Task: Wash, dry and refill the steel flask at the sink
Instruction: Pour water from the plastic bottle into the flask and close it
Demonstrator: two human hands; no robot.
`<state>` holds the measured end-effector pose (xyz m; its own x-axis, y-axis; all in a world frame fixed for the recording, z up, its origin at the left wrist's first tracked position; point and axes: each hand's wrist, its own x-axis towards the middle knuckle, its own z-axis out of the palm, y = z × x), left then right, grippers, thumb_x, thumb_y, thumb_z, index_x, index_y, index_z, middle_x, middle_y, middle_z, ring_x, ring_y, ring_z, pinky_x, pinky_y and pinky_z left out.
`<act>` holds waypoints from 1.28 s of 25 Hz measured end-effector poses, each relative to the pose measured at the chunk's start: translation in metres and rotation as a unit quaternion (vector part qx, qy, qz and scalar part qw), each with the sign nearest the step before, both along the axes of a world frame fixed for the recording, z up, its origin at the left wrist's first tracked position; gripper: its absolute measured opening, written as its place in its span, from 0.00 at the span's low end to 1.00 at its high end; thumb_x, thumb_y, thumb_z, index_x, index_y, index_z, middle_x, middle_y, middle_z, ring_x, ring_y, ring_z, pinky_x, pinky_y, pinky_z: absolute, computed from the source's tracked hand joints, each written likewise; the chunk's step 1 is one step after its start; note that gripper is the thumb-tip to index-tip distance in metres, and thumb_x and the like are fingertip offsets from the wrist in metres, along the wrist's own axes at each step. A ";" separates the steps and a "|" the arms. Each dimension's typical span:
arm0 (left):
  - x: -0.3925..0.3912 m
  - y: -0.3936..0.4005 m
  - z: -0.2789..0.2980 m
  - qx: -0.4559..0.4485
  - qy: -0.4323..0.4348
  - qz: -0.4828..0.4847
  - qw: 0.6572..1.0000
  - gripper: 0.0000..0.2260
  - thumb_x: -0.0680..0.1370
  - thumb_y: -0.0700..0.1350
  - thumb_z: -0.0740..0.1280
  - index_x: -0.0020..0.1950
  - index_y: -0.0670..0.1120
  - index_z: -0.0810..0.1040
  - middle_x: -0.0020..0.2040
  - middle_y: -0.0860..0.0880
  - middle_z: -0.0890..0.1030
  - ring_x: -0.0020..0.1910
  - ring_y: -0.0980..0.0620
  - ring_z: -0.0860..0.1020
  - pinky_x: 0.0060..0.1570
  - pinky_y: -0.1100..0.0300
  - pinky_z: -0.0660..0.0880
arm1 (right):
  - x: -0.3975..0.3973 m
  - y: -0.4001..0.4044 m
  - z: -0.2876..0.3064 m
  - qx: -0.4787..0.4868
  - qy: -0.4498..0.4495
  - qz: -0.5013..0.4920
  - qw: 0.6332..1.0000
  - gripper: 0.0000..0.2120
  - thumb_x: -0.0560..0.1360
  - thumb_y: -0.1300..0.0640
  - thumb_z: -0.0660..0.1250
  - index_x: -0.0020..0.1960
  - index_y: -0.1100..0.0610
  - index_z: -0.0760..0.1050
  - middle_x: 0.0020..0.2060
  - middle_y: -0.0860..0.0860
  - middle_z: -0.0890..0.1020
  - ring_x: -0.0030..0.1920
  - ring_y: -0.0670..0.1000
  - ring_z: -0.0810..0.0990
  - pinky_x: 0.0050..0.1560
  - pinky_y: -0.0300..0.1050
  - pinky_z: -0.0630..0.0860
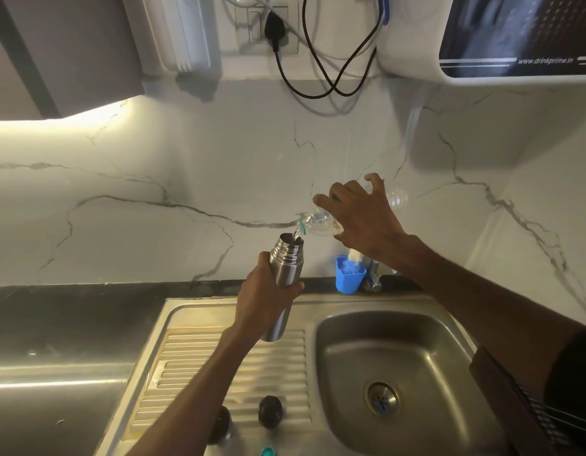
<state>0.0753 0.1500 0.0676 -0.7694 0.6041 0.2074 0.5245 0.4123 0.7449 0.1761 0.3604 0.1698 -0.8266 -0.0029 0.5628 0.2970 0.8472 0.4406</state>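
Steel flask [286,268]: uncapped, tilted a little, held above the ribbed drainboard [239,373] just left of the sink basin [393,357]. Brushed metal, threaded neck, mouth open; body looks clean, no visible suds.

Your left hand [263,302] is wrapped round the flask's middle, fingers curled tight on it. Your right hand [360,215] grips a clear plastic bottle [318,222], tipped neck-down, its mouth just above the flask's; a thin stream runs between them.

Step in hand, as I read it: the refill. Washing and drying look finished. Fill level inside cannot be seen.

Next move calls for watching the mouth, levelling the bottle before overflow, then setting it down and capping.

Two dark caps, likely the flask's cap [270,411] and stopper [221,429], sit on the drainboard near you. A teal bottle lid [267,451] lies at the front edge. Blue holder [349,274] beside the tap.
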 end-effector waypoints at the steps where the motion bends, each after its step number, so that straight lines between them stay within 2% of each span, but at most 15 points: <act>1: -0.002 -0.001 0.000 0.000 -0.002 0.000 1.000 0.27 0.71 0.54 0.81 0.60 0.53 0.68 0.52 0.52 0.81 0.44 0.53 0.81 0.49 0.48 0.83 | -0.002 -0.001 0.000 -0.001 -0.002 -0.001 1.000 0.38 0.61 0.47 0.84 0.65 0.49 0.68 0.53 0.53 0.80 0.53 0.56 0.81 0.62 0.67 0.70; 5: -0.011 -0.004 -0.001 0.002 0.001 -0.001 1.000 0.26 0.71 0.54 0.81 0.59 0.53 0.68 0.50 0.52 0.81 0.43 0.52 0.81 0.48 0.46 0.83 | -0.009 -0.007 0.000 0.002 -0.006 -0.010 1.000 0.37 0.61 0.47 0.84 0.66 0.49 0.72 0.55 0.53 0.80 0.54 0.56 0.81 0.63 0.67 0.69; 11: -0.024 -0.010 -0.005 0.005 0.000 0.001 1.000 0.26 0.71 0.54 0.81 0.59 0.52 0.69 0.50 0.52 0.82 0.43 0.51 0.81 0.48 0.45 0.83 | -0.021 -0.014 0.004 -0.003 -0.010 -0.016 1.000 0.36 0.62 0.50 0.83 0.67 0.49 0.71 0.56 0.53 0.79 0.56 0.56 0.80 0.66 0.67 0.66; 18: -0.035 -0.017 -0.008 0.007 0.000 0.007 1.000 0.25 0.71 0.54 0.81 0.57 0.51 0.69 0.47 0.53 0.81 0.41 0.53 0.80 0.44 0.50 0.81 | -0.033 -0.021 0.003 0.006 -0.013 -0.016 1.000 0.37 0.63 0.51 0.83 0.67 0.48 0.70 0.57 0.53 0.79 0.57 0.56 0.79 0.67 0.68 0.65; 24: -0.044 -0.017 -0.009 0.005 -0.004 0.003 1.000 0.25 0.71 0.53 0.81 0.58 0.51 0.69 0.49 0.51 0.82 0.42 0.52 0.80 0.44 0.51 0.80 | -0.044 -0.026 0.005 0.022 -0.019 -0.023 0.999 0.37 0.62 0.55 0.82 0.67 0.48 0.70 0.58 0.53 0.78 0.58 0.57 0.78 0.68 0.70 0.64; 32: -0.046 -0.018 -0.019 0.004 -0.022 -0.002 1.000 0.26 0.72 0.52 0.81 0.60 0.50 0.69 0.53 0.49 0.82 0.44 0.48 0.81 0.43 0.56 0.76 | -0.051 -0.041 -0.003 0.059 0.015 -0.026 0.998 0.35 0.64 0.68 0.74 0.66 0.47 0.72 0.63 0.53 0.74 0.65 0.57 0.73 0.71 0.73 0.55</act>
<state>0.0292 0.1323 0.0487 -0.7758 0.6051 0.1788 0.4932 0.4050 0.7699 0.1254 0.3190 0.1671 -0.8098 -0.0275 0.5861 0.3546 0.7728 0.5263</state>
